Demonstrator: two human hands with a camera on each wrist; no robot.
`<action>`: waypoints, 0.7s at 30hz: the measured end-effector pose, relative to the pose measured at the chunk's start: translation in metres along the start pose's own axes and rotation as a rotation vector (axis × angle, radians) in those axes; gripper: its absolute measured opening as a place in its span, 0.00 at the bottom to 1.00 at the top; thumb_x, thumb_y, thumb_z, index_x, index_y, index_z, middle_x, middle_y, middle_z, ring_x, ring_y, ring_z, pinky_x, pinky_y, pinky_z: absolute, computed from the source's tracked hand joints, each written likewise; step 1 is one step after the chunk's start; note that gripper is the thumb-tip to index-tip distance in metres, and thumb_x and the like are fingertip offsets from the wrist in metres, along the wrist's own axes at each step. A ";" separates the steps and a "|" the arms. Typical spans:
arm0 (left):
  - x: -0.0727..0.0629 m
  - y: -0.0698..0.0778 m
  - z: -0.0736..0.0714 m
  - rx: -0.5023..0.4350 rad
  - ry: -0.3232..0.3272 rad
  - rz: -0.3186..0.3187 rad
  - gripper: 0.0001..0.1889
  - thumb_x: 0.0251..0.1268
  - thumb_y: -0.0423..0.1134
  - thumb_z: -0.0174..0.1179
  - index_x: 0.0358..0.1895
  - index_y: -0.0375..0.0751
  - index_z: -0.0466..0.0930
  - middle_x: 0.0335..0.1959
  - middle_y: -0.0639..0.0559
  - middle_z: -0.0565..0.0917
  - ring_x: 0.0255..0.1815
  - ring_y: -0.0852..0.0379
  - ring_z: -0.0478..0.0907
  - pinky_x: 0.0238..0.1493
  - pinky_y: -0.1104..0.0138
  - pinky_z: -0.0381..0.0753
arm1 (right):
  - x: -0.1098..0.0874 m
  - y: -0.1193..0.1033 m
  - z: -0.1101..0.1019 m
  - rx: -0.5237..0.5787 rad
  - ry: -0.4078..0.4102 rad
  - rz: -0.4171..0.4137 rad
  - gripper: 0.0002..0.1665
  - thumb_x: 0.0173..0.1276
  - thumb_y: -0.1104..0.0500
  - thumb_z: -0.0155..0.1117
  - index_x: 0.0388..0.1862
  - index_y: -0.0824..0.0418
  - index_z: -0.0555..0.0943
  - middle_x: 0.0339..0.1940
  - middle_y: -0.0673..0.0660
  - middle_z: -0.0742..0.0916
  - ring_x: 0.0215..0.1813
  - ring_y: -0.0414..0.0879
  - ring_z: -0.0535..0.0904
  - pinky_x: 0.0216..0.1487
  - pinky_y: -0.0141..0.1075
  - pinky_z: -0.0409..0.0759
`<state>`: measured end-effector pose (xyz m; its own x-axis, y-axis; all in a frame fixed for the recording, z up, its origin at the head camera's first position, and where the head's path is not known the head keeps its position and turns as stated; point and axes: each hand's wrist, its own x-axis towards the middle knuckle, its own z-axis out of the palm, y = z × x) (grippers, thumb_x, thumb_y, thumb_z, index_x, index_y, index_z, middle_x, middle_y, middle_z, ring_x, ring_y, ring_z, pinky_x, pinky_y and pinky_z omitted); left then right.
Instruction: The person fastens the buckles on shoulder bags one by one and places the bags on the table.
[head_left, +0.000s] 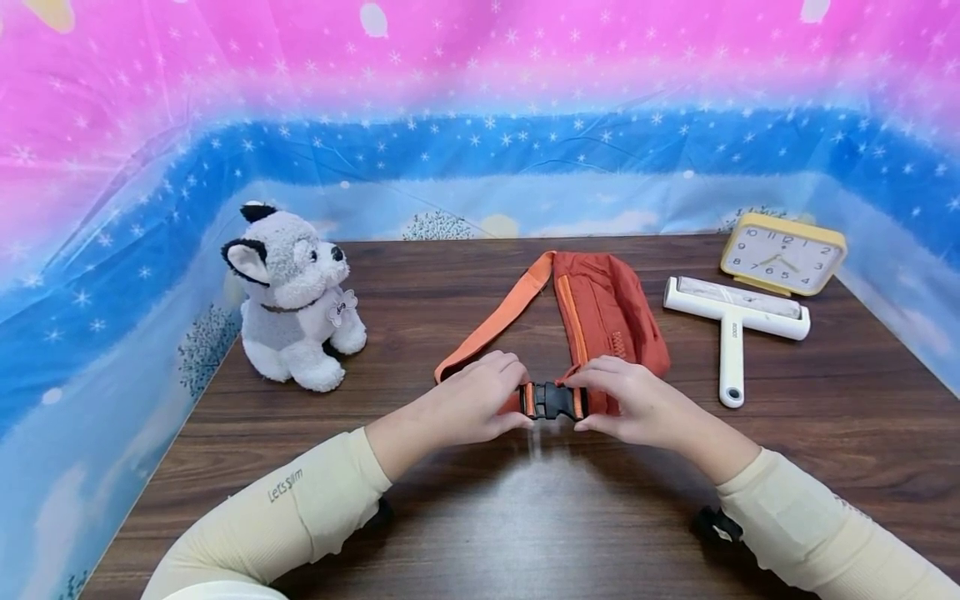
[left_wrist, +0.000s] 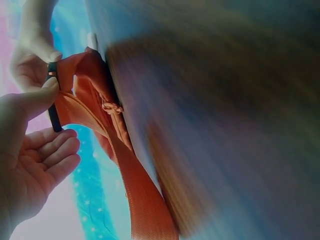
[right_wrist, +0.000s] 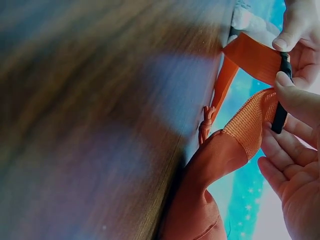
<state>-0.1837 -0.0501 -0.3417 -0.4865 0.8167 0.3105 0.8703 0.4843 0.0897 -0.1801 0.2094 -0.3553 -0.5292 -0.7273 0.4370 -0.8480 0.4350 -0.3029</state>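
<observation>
An orange-red waist bag [head_left: 611, 308] lies at the middle of the table, its orange strap [head_left: 498, 321] looping out to the left. Between the two hands is its black side-release buckle [head_left: 553, 401], whose halves appear joined. My left hand [head_left: 480, 398] pinches the buckle's left end between thumb and fingers. The other end is pinched by my right hand [head_left: 637, 402]. In the left wrist view the buckle [left_wrist: 54, 102] stands edge-on, lifted off the table with the strap [left_wrist: 142, 200] trailing from it. The right wrist view shows webbing [right_wrist: 250, 122] joining buckle and bag.
A grey and white plush dog [head_left: 296, 300] sits at the left of the brown wooden table [head_left: 420, 283]. To the right of the bag lies a white squeegee [head_left: 733, 333], with a yellow alarm clock [head_left: 783, 254] behind it. A patterned cloth [head_left: 480, 150] surrounds the table's back and sides.
</observation>
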 end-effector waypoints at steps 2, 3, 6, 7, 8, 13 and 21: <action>0.000 0.000 0.000 0.006 0.008 0.005 0.21 0.56 0.49 0.67 0.43 0.35 0.74 0.36 0.49 0.75 0.37 0.55 0.69 0.39 0.66 0.71 | 0.000 0.000 0.000 0.001 0.001 0.006 0.27 0.50 0.56 0.77 0.48 0.61 0.80 0.43 0.48 0.82 0.44 0.40 0.76 0.41 0.37 0.76; 0.000 0.000 0.000 0.007 0.010 0.005 0.21 0.56 0.48 0.67 0.43 0.35 0.74 0.36 0.49 0.75 0.37 0.55 0.69 0.40 0.66 0.72 | -0.001 0.000 0.000 0.000 0.002 0.009 0.27 0.50 0.55 0.77 0.49 0.61 0.80 0.43 0.48 0.82 0.44 0.39 0.75 0.41 0.37 0.76; 0.001 0.000 0.000 0.008 0.014 0.005 0.21 0.56 0.48 0.67 0.43 0.35 0.74 0.37 0.49 0.75 0.38 0.56 0.70 0.40 0.66 0.72 | -0.001 0.000 0.000 0.001 0.007 0.016 0.27 0.50 0.55 0.77 0.49 0.60 0.80 0.43 0.48 0.82 0.43 0.40 0.75 0.41 0.37 0.76; 0.000 0.000 0.000 0.007 0.016 0.005 0.21 0.56 0.48 0.67 0.44 0.35 0.74 0.37 0.49 0.75 0.38 0.56 0.70 0.40 0.66 0.72 | -0.001 0.000 0.000 0.001 0.008 0.020 0.27 0.49 0.55 0.77 0.49 0.60 0.80 0.43 0.48 0.82 0.44 0.40 0.75 0.41 0.37 0.76; 0.000 0.001 0.000 0.003 0.017 0.004 0.21 0.56 0.48 0.67 0.44 0.35 0.74 0.37 0.49 0.75 0.38 0.56 0.70 0.40 0.66 0.72 | -0.001 0.000 0.000 0.001 0.009 0.025 0.27 0.49 0.55 0.77 0.49 0.60 0.79 0.43 0.48 0.82 0.44 0.40 0.75 0.42 0.37 0.76; 0.000 0.001 0.000 -0.010 0.026 -0.003 0.21 0.56 0.47 0.67 0.43 0.36 0.75 0.36 0.49 0.75 0.37 0.57 0.69 0.38 0.67 0.71 | 0.000 -0.001 0.000 0.008 0.024 0.026 0.28 0.48 0.55 0.78 0.48 0.61 0.79 0.43 0.48 0.82 0.43 0.40 0.75 0.43 0.38 0.76; 0.001 0.000 0.000 0.008 0.028 0.001 0.20 0.58 0.47 0.66 0.44 0.35 0.74 0.38 0.49 0.75 0.38 0.56 0.69 0.39 0.67 0.72 | 0.001 0.000 0.001 0.014 0.057 -0.004 0.29 0.47 0.57 0.79 0.48 0.61 0.79 0.42 0.50 0.81 0.39 0.42 0.75 0.38 0.34 0.75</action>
<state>-0.1842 -0.0495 -0.3414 -0.4832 0.8080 0.3372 0.8700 0.4863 0.0814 -0.1805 0.2081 -0.3557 -0.5267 -0.6978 0.4855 -0.8500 0.4243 -0.3123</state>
